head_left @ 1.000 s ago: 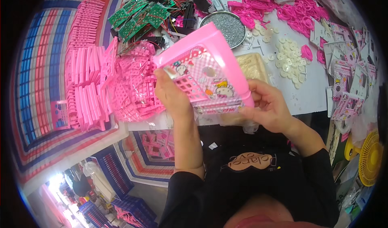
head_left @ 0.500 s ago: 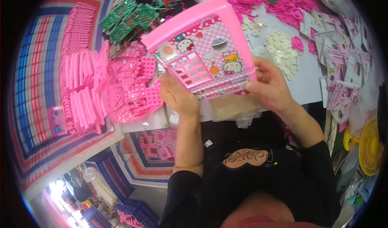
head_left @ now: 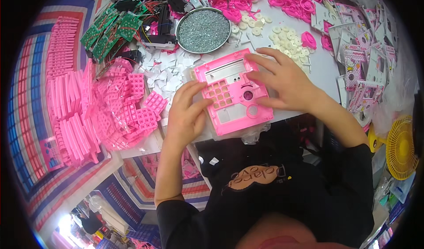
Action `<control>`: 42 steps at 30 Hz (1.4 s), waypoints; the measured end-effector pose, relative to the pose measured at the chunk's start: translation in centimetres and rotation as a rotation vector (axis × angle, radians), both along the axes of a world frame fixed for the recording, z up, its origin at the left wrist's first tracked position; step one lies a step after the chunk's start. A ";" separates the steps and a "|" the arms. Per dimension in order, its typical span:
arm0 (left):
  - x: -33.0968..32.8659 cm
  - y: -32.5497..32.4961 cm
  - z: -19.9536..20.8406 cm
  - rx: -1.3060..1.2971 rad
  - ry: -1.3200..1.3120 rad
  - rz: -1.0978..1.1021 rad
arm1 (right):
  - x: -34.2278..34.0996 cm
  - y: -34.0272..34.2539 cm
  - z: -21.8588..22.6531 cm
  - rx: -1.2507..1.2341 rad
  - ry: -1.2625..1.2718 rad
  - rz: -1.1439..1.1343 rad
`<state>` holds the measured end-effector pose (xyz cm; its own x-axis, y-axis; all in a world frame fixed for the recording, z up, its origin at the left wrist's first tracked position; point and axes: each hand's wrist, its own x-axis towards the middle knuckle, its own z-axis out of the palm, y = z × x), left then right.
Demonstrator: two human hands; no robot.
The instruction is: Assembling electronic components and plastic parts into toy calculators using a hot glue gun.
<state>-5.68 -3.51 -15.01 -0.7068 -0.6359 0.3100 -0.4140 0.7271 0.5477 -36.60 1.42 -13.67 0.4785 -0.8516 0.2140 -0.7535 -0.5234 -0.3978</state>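
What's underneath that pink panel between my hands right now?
Crumpled clear plastic peeks out at the near edge of the pink panel. Whatever else lies beneath is covered, so I can't tell.

head view | head-worn, left fisheye | looks down | close above worktable (head_left: 326, 74)

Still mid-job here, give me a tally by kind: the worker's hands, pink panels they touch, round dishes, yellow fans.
Hands, left hand and right hand: 2
Pink panel: 1
Round dish: 1
Yellow fan: 1
Total: 5
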 end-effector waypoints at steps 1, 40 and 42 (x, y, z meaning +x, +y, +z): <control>-0.3 0.2 0.1 0.001 -0.007 0.012 | 0.3 0.5 0.0 0.003 0.059 -0.024; -6.2 1.0 3.6 1.064 0.526 0.279 | 6.0 -1.0 0.8 0.138 -0.914 -0.232; -6.1 1.0 3.5 1.193 0.570 0.211 | 6.4 -1.1 0.8 0.138 -0.977 -0.247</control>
<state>-11.78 -2.53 -11.47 -0.5210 -0.8027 -0.2901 0.0390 -0.3620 0.9314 -30.19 0.28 -12.89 -0.0454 -0.9499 0.3094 -0.1468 -0.3000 -0.9426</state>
